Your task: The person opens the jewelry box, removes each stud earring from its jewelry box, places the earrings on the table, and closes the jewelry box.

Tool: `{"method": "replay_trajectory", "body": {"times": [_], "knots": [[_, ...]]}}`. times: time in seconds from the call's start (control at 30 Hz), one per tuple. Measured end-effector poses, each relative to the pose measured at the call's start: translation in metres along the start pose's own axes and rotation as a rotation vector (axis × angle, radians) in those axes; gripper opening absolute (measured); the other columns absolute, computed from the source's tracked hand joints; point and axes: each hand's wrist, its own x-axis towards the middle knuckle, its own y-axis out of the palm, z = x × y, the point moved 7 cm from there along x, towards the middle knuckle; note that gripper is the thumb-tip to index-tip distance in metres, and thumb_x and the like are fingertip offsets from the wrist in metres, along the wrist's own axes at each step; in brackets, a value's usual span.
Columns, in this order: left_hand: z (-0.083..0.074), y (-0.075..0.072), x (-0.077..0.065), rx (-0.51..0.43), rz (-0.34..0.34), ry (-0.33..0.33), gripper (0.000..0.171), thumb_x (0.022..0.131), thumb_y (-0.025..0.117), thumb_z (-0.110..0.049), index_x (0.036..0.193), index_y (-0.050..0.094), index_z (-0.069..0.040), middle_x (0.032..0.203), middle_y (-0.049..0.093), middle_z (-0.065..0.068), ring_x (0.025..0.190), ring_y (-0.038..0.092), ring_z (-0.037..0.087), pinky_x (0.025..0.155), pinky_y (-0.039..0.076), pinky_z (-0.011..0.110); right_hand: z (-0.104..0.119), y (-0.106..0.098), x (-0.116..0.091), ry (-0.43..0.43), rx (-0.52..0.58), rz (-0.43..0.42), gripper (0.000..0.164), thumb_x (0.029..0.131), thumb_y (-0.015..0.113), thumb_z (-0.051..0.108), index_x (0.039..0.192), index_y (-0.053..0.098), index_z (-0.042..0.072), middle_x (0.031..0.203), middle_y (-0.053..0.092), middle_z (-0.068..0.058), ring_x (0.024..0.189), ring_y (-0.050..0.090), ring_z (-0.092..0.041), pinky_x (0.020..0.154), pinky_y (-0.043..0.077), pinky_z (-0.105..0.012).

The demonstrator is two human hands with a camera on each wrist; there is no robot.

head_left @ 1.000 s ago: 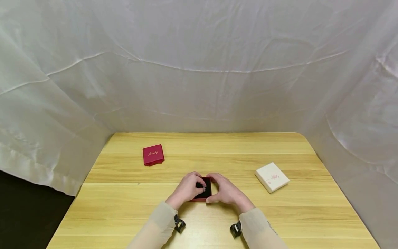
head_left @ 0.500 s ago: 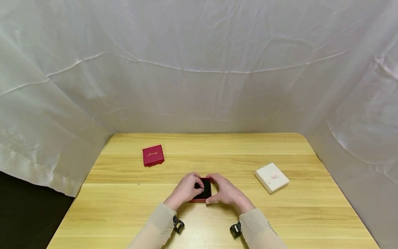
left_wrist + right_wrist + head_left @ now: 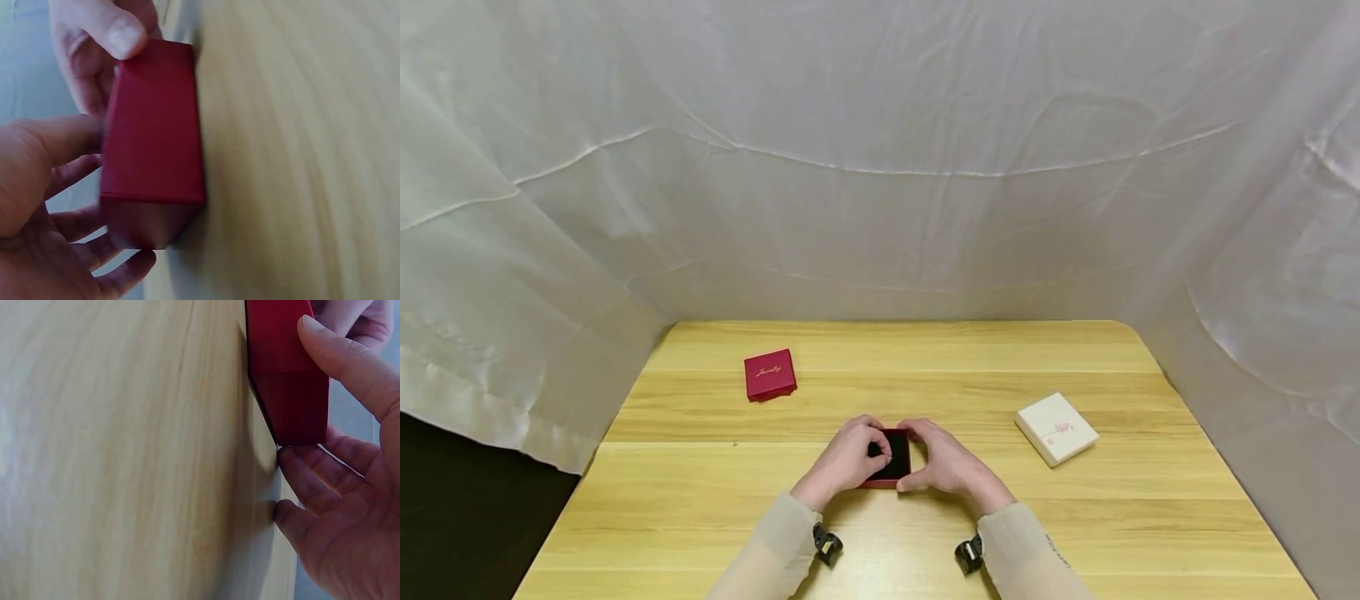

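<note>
An open red jewelry box (image 3: 901,454) with a black lining sits on the table between both hands. My left hand (image 3: 844,457) reaches over its left side, thumb and index finger pinching a small silvery piece of jewelry (image 3: 890,457) over the lining; most of the piece is hidden by the fingertips. My right hand (image 3: 951,462) holds the box's right side, thumb at the near wall and fingers toward the far side. In the left wrist view, the red outer wall of the box (image 3: 153,125) shows. The right thumb (image 3: 337,359) presses on that wall in the right wrist view.
At the back left of the wooden table (image 3: 887,367) lies a red lid (image 3: 770,373) with gold lettering. A white box (image 3: 1057,427) with a pink flower print stands on the right. Pale cloth (image 3: 880,208) hangs around the table's back and sides.
My left fingertips have shifted slightly left and down, and less of the silvery piece shows now. The left forearm has drifted a little left. My right hand and the box have stayed put.
</note>
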Motion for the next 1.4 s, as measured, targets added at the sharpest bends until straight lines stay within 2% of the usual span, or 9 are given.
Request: {"method": "replay_trajectory", "body": {"times": [0.23,0.37,0.53,0.83,1.1,1.4], "knots": [[-0.008,-0.019,-0.010,-0.051,-0.034,0.029,0.011,0.086,0.074,-0.011,0.078,0.070,-0.017,0.121,0.060,0.016,0.114,0.053,0.032,0.098,0.045,0.048,0.000,0.000,-0.001,0.003,0.006,-0.006,0.086,0.067,0.092,0.025,0.139,0.049,0.005,0.136,0.052,-0.012,0.124,0.049,-0.030,0.106,0.036,-0.052],[-0.003,-0.033,-0.017,-0.068,-0.068,0.021,0.012,0.087,0.073,-0.010,0.079,0.069,-0.016,0.119,0.060,0.017,0.112,0.055,0.033,0.097,0.046,0.049,0.000,0.000,-0.001,0.009,0.016,-0.006,0.086,0.067,0.092,0.024,0.138,0.049,0.005,0.135,0.053,-0.012,0.124,0.049,-0.031,0.106,0.035,-0.053],[0.016,-0.049,-0.027,-0.081,-0.112,-0.036,0.012,0.086,0.074,-0.007,0.080,0.069,-0.016,0.118,0.061,0.018,0.110,0.056,0.035,0.097,0.045,0.051,0.000,-0.001,-0.001,0.015,0.014,-0.014,0.086,0.066,0.092,0.023,0.138,0.049,0.005,0.135,0.053,-0.012,0.125,0.048,-0.031,0.107,0.034,-0.052],[0.059,-0.079,-0.051,-0.025,-0.201,-0.178,0.012,0.086,0.074,-0.005,0.079,0.070,-0.014,0.117,0.061,0.020,0.110,0.056,0.039,0.098,0.043,0.055,-0.001,-0.001,-0.001,0.032,0.011,-0.013,0.086,0.066,0.093,0.023,0.139,0.049,0.007,0.138,0.051,-0.010,0.128,0.046,-0.030,0.108,0.034,-0.051],[0.087,-0.100,-0.068,0.006,-0.236,-0.240,0.007,0.085,0.073,-0.003,0.081,0.071,-0.009,0.118,0.059,0.023,0.112,0.054,0.042,0.099,0.041,0.057,-0.001,0.000,-0.001,0.040,0.009,-0.011,0.087,0.065,0.093,0.023,0.139,0.049,0.007,0.139,0.050,-0.010,0.130,0.044,-0.030,0.109,0.033,-0.051],[0.121,-0.114,-0.090,0.051,-0.245,-0.346,0.004,0.087,0.072,-0.007,0.083,0.070,-0.007,0.114,0.059,0.023,0.108,0.054,0.041,0.092,0.045,0.057,-0.001,0.001,-0.001,0.033,0.026,-0.013,0.086,0.065,0.093,0.022,0.138,0.050,0.007,0.137,0.051,-0.011,0.128,0.045,-0.031,0.108,0.033,-0.052]]}}
